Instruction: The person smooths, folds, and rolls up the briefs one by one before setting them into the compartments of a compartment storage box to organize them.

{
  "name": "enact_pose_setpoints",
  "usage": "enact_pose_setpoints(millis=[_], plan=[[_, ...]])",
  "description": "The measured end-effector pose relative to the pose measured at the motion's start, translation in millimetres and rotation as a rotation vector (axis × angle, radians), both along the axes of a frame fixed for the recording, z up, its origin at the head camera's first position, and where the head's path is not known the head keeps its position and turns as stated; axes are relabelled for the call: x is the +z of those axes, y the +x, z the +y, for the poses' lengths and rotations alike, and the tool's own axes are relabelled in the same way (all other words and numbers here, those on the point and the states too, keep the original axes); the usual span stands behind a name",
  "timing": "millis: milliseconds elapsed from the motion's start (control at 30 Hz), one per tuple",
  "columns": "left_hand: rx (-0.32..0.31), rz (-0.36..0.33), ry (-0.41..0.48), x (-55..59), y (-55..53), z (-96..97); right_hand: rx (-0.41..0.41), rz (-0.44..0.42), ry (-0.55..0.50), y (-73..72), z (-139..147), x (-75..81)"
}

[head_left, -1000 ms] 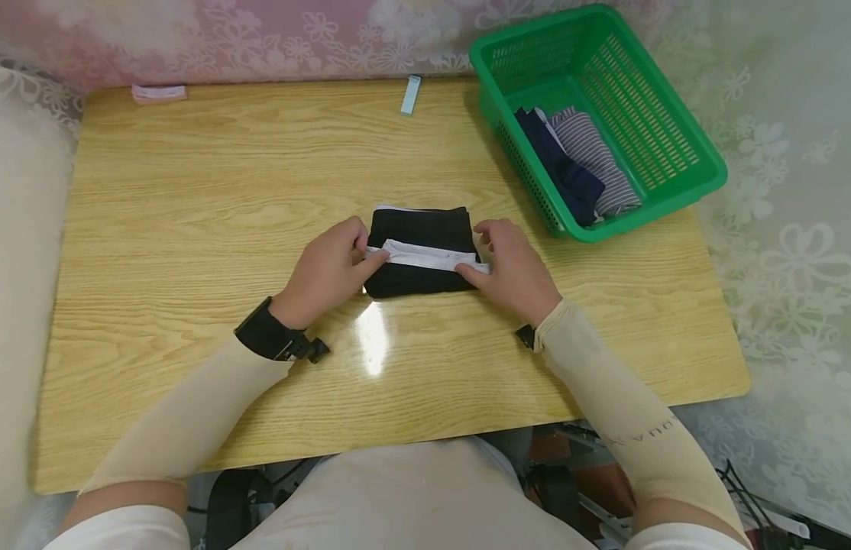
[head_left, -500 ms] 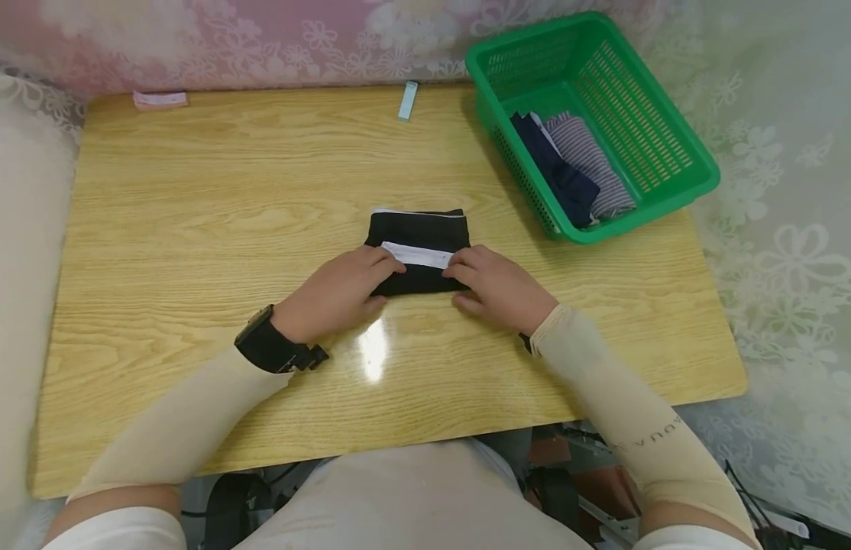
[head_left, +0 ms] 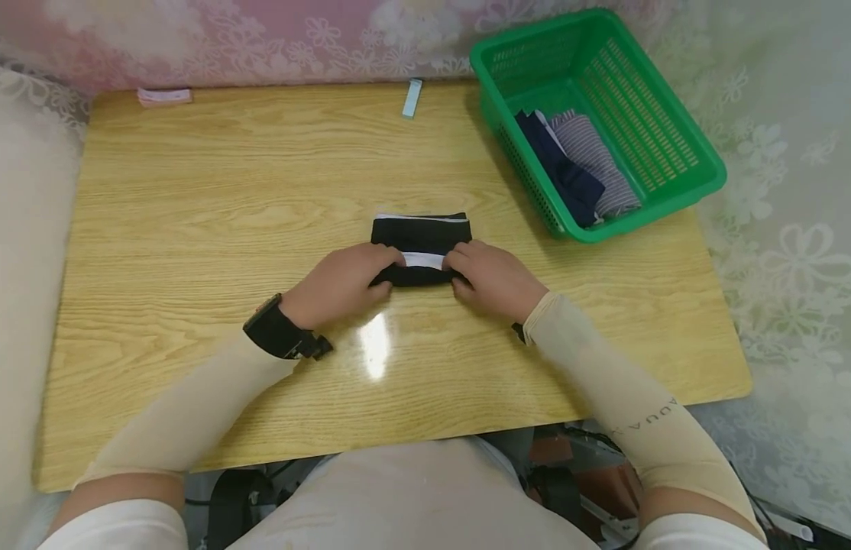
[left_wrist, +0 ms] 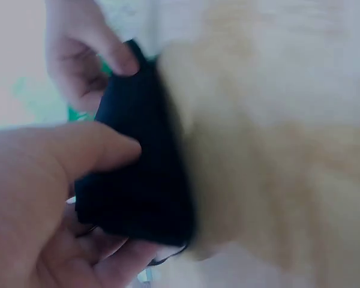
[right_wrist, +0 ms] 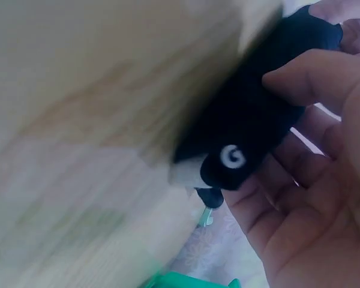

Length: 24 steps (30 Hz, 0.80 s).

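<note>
A folded black garment (head_left: 421,231) with a white band (head_left: 423,260) across it lies in front of me on the table. My left hand (head_left: 346,283) grips its near left part, thumb on the near side and fingers over the white band. The right hand (head_left: 496,280) holds the near right part in the same way. In the left wrist view, the left thumb presses on the black garment (left_wrist: 141,186) with the other fingers behind it. A small white mark shows on the garment (right_wrist: 240,114) in the right wrist view, where the right thumb lies across the cloth.
A green plastic basket (head_left: 673,114) stands at the back right, holding a dark navy cloth (head_left: 559,172) and a striped cloth (head_left: 593,160). Along the table's back edge lie a pale blue strip (head_left: 412,99) and a pink folded item (head_left: 164,97). Floral curtains border the table (head_left: 226,176).
Both hands have shifted from pinching the white band's ends to gripping the garment's near edge with fingers over the band. The near black part now looks narrower and curled up.
</note>
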<state>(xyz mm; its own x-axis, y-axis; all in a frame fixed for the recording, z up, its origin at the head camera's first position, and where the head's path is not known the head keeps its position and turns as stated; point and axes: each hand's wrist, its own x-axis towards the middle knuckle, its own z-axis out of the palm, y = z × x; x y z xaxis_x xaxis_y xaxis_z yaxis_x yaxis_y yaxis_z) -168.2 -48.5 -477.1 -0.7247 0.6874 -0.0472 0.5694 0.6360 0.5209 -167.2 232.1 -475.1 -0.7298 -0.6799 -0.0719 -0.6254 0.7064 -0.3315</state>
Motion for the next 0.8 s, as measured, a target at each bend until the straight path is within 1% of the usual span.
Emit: enact_pose_setpoints(millis=[100,167,200,267,333,433,500,567,667,733,800], plan=[[0.036,-0.161,0.053,5.7,-5.8,-5.0,-0.030,-0.050,-0.035,-1.3,2,2.9],[0.062,-0.244,0.090,7.6,-9.1,-8.7,-0.056,-0.078,-0.076,-3.6,3,3.7],[0.074,-0.270,0.109,7.8,-10.5,-10.2,-0.068,-0.087,-0.092,-5.3,2,4.0],[0.098,-0.293,0.146,7.4,-12.7,-12.0,-0.102,-0.101,-0.115,-9.3,2,3.1],[0.126,-0.281,0.174,5.5,-15.5,-11.3,-0.146,-0.102,-0.119,-13.2,1,1.9],[0.177,-0.215,0.191,3.1,-21.5,-7.4,-0.217,-0.081,-0.119,-16.8,1,0.8],[0.213,-0.163,0.178,0.7,-25.7,-5.2,-0.245,-0.042,-0.133,-18.9,1,-1.1],[0.241,-0.115,0.157,-2.0,-28.9,-4.3,-0.240,0.019,-0.134,-21.5,0,-4.9],[0.255,-0.070,0.126,-7.3,-30.7,-5.3,-0.182,0.111,-0.114,-25.9,-2,-12.0],[0.258,-0.060,0.117,-10.6,-31.3,-6.0,-0.148,0.136,-0.096,-27.8,-3,-14.3],[0.258,-0.054,0.112,-14.0,-31.9,-6.9,-0.139,0.114,-0.090,-28.4,-4,-14.2]])
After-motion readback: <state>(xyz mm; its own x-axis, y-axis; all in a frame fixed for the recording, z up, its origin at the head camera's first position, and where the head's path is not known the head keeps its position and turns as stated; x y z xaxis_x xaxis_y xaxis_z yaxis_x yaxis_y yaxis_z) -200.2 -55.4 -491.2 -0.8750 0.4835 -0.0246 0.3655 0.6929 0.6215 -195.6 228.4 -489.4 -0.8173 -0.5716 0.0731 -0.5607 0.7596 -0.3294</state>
